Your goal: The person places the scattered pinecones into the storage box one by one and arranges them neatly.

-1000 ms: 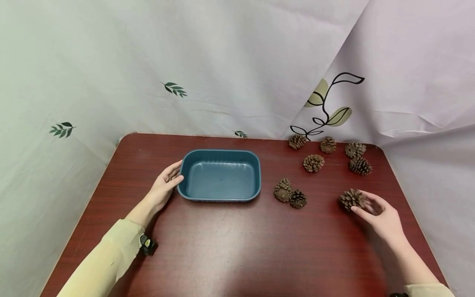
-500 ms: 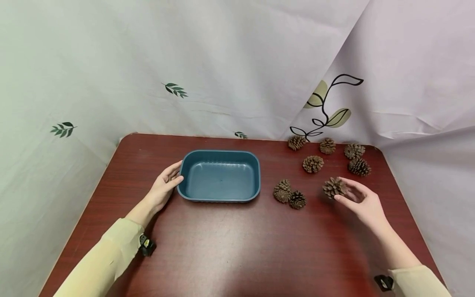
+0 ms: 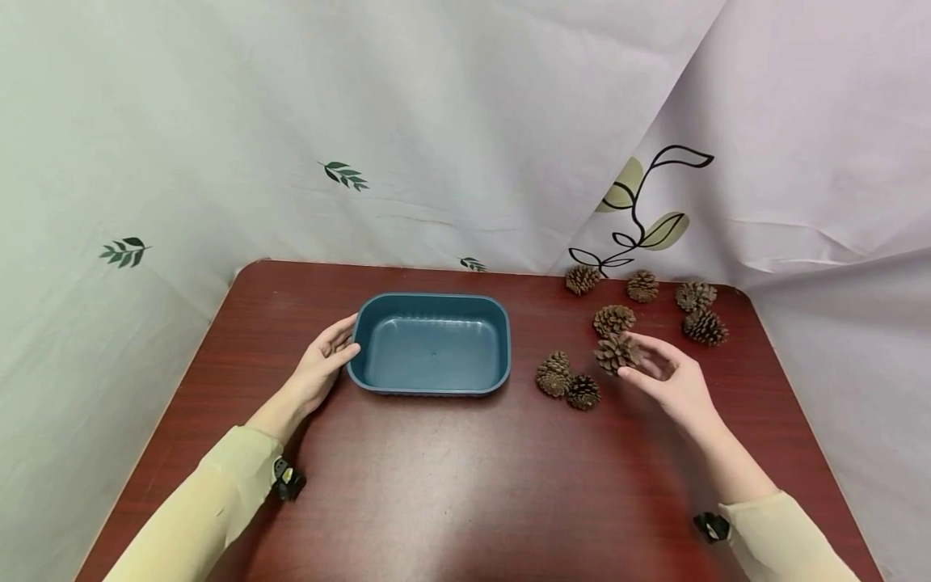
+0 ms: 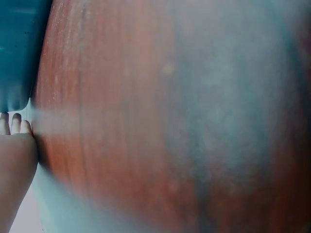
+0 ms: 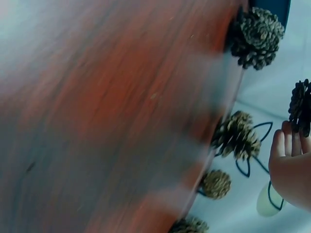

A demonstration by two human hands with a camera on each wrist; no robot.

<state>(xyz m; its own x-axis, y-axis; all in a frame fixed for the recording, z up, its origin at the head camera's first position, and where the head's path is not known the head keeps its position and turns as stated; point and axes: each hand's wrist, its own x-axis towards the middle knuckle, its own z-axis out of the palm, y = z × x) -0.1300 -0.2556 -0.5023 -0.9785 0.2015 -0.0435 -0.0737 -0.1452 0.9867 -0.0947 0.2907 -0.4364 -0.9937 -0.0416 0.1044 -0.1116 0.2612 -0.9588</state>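
Observation:
My left hand [image 3: 323,364] holds the left end of a dark blue plastic tub [image 3: 434,386], thumb at the rim and fingers along the outside wall. In the left wrist view the fingers [image 4: 16,125] meet the edge of the tub [image 4: 17,53]. Between thumb and fingers, my right hand [image 3: 672,384] pinches a brown pine cone [image 3: 617,354], seen also at the right edge of the right wrist view [image 5: 300,107]. The held cone appears just in front of another pine cone [image 3: 613,320]; whether they touch I cannot tell. Inside the tub only its bare floor shows.
Two pine cones [image 3: 554,375] lie together right of the tub. More stand along the back right: one cone [image 3: 582,279], another cone [image 3: 642,286], and a touching pair [image 3: 704,326]. A reddish-brown table [image 3: 465,477] carries everything, with a pale leaf-print cloth [image 3: 465,145] behind it.
My right hand has moved left and slightly away from me with the pine cone, from the table's right side toward the other cones. The left hand and the tub have stayed put.

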